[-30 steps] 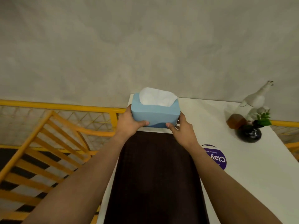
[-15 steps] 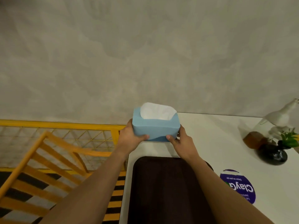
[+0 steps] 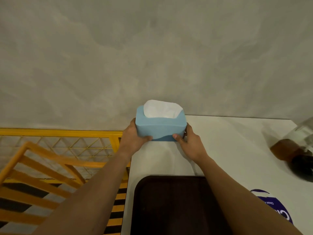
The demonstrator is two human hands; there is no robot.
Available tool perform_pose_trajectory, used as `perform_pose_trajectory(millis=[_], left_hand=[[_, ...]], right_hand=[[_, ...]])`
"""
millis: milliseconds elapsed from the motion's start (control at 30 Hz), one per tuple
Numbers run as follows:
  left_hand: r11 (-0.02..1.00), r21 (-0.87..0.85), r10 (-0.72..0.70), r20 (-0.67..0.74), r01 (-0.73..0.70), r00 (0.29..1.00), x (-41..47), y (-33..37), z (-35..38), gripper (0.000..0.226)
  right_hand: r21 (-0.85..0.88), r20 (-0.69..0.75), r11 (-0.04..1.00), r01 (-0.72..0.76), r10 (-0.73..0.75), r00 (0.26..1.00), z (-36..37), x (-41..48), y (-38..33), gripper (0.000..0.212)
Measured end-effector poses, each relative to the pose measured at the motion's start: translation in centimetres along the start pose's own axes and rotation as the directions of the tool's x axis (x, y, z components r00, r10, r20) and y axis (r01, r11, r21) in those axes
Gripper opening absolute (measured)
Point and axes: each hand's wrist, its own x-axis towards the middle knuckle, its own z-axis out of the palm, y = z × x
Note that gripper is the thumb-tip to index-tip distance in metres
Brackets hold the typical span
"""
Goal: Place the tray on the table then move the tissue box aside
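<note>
Hands (image 3: 135, 138) (image 3: 189, 143) still clamped on tissue box (image 3: 160, 128), now farther beyond the tray (image 3: 172, 204), at the table (image 3: 228, 141) back-left corner.

The dark brown rectangular plastic tray (image 3: 171, 204) is cut off by the near edge. At the right edge, a motion-blurred clear glass bottle of amber liquid (image 3: 288, 146), a round black vase (image 3: 303, 168) and a purple round sticker (image 3: 277, 209) are cropped; its lettering cannot be read.

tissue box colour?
Light blue, with a darker blue wave band along its base and white tissue on top; tissue box, head view.
</note>
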Motion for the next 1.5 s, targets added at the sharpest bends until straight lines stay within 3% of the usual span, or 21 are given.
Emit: perform_pose_trajectory(millis=[500, 833, 1267, 1500], left_hand=[[0.998, 0.027, -0.059, 0.038, 0.058, 0.998, 4.5, -1.4, 0.8, 0.103], [0.990, 0.061, -0.127, 0.032, 0.125, 0.991, 4.4, -1.7, 0.5, 0.105], [0.990, 0.095, -0.112, 0.059, 0.107, 0.992, 4.4, -1.5, 0.4, 0.085], [0.986, 0.113, -0.130, 0.081, 0.120, 0.988, 4.6, -1.8, 0.4, 0.096]], right_hand=[[-0.143, 0.028, 0.988, 0.060, -0.056, 0.998, 0.2, 5.2, 2.0, 0.071], [-0.136, 0.063, 0.990, 0.039, -0.031, 0.998, 0.4, 5.3, 2.2, 0.069], [-0.134, 0.070, 0.991, 0.012, -0.003, 0.998, 0.4, 5.2, 2.0, 0.072], [-0.118, 0.076, 0.993, 0.009, 0.000, 0.997, 0.3, 5.0, 1.6, 0.075]])
